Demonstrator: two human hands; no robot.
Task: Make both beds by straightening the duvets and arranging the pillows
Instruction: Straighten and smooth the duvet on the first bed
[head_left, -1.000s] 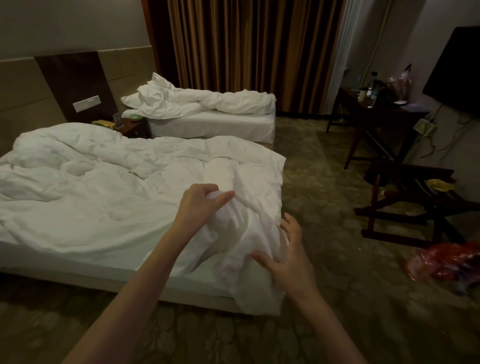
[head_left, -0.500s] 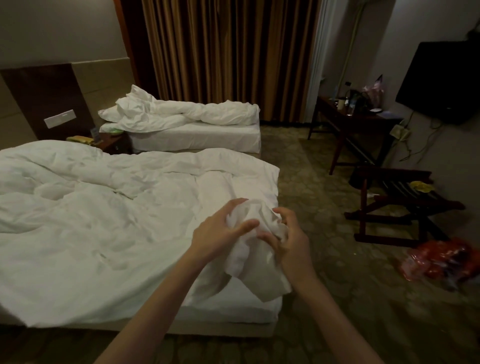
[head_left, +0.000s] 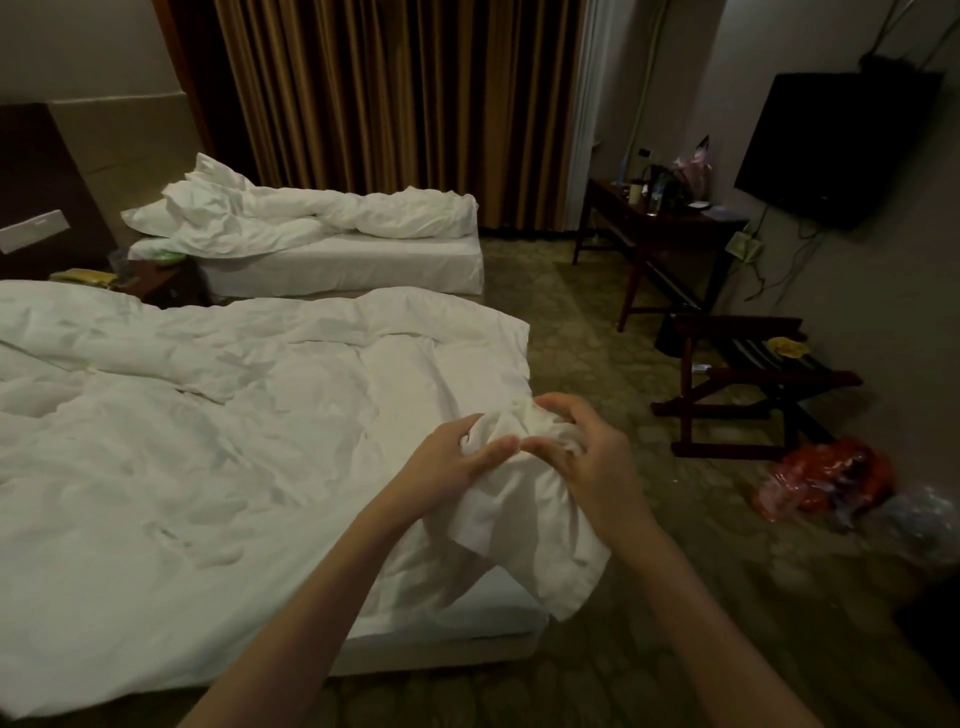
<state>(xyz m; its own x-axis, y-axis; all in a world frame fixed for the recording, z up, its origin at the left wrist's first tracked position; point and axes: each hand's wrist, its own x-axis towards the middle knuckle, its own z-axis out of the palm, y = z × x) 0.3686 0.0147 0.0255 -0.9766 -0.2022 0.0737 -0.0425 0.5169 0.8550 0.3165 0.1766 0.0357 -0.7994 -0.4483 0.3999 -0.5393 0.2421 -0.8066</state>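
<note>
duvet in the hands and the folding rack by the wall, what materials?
Duvet: white woven fabric, likely cotton, matte; it creases finely and bunches where the left hand and right hand grip its corner. Folding rack: looks like dark stained wood, slight sheen, with dark straps across the top, probably webbing.

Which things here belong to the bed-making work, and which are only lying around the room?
For the job:
near duvet, its corner gripped by left hand and right hand
far duvet, bunched on the far bed

Just lying about:
desk
luggage rack
red plastic bag
television
</note>
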